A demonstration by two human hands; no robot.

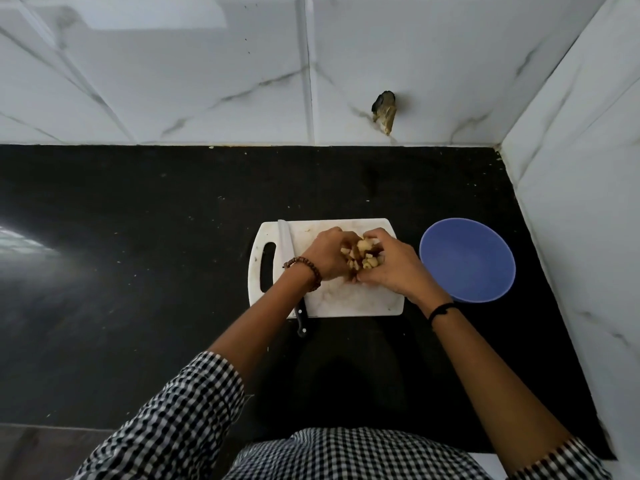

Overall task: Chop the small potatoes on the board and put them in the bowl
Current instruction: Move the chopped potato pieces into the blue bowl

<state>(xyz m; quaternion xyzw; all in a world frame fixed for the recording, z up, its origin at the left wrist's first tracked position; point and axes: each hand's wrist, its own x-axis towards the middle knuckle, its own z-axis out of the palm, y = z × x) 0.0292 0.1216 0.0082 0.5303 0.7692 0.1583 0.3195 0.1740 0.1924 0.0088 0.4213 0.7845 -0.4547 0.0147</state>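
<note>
Head view looks down on both hands meeting over a white cutting board (349,301). The left hand (325,258) and the right hand (393,270) face each other with fingers curled inward, and together they cup a heap of chopped potato pieces (363,253). The pale cubes show in the gap between the two palms, and the fingertips of both hands nearly touch at the far and near ends of the heap. Whether the heap is lifted or still rests on the board cannot be told. Just outside the left hand a knife (286,242) lies on the board. Its blade points away from the person beside the board's handle slot, and its dark handle sticks out past the near edge under the left forearm. Beyond the right hand's outer side, close to the board but apart from it, a blue bowl (467,261) stands upright on the black surface (138,244). A brown beaded bracelet (308,271) circles the left wrist and a black thread band (442,309) circles the right. Checked sleeves (180,420) are pushed back up the forearms. White marble-look wall tiles (207,81) rise behind the surface and on the right-hand side.
</note>
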